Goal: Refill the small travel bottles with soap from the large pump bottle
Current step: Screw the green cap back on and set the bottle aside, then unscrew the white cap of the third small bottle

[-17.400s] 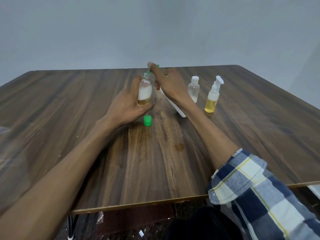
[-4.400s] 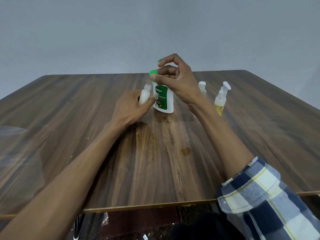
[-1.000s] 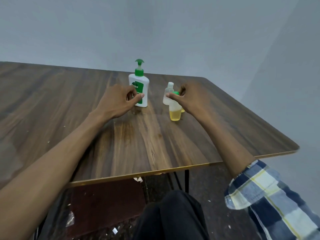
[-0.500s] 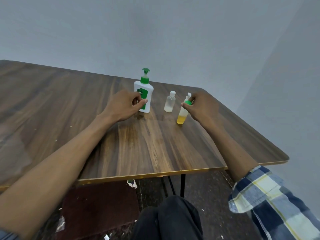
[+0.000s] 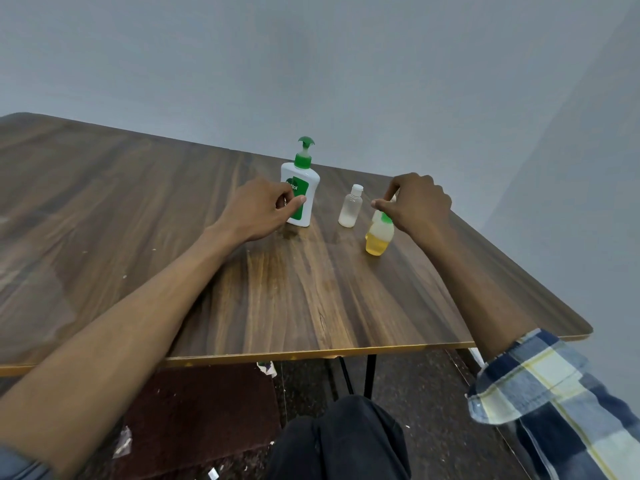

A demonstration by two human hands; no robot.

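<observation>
Head view, right of centre: right hand (image 5: 417,202) pinches the green-capped bottle (image 5: 379,237) by its top, so set it squarely; left hand (image 5: 258,209), loosely curled, holds nothing beside the pump bottle (image 5: 300,194).

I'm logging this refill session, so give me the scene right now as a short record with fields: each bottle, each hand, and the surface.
pump bottle: white with green pump, upright on the table
clear small bottle: white cap on, upright, looks nearly empty, untouched
yellow small bottle: green cap on, yellow liquid in its lower part
left hand: fingers curled beside the pump bottle's front; whether it grips the bottle cannot be told
right hand: fingers at the green cap of the yellow small bottle
surface: wooden table
</observation>
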